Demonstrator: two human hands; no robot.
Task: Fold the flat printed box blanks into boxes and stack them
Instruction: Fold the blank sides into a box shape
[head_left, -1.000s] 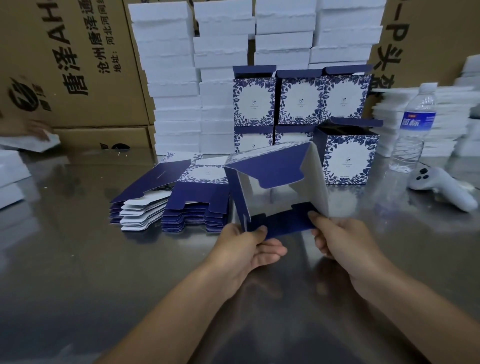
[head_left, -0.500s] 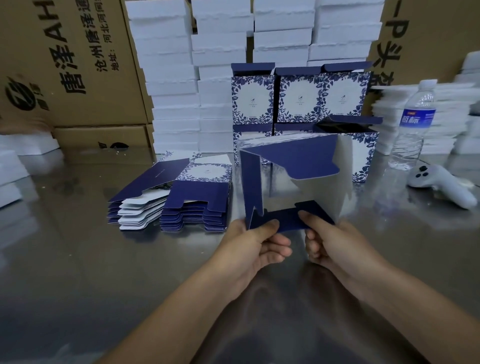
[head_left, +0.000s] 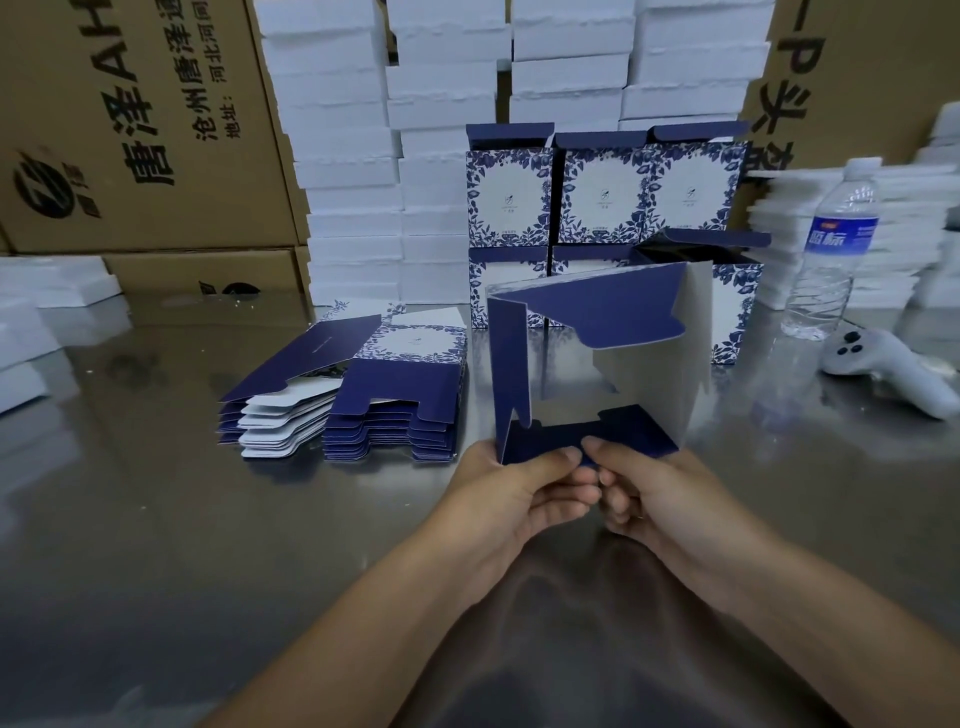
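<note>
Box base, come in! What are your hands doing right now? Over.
Left grip and right grip both pinch the half-folded box at its near lower flap. Flaps not closed yet. Pile of flat blanks to its left, nothing blocking. Over.

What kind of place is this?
Probably a packing workshop or warehouse: large printed cardboard cartons and stacks of white foam trays line the back of a steel table, with finished blue boxes, a pile of flat blanks and a half-folded box in front.

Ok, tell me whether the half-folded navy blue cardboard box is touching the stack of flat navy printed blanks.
Apart. The head view shows a strip of shiny steel table between the half-folded box and the right edge of the stack of blanks.
</note>
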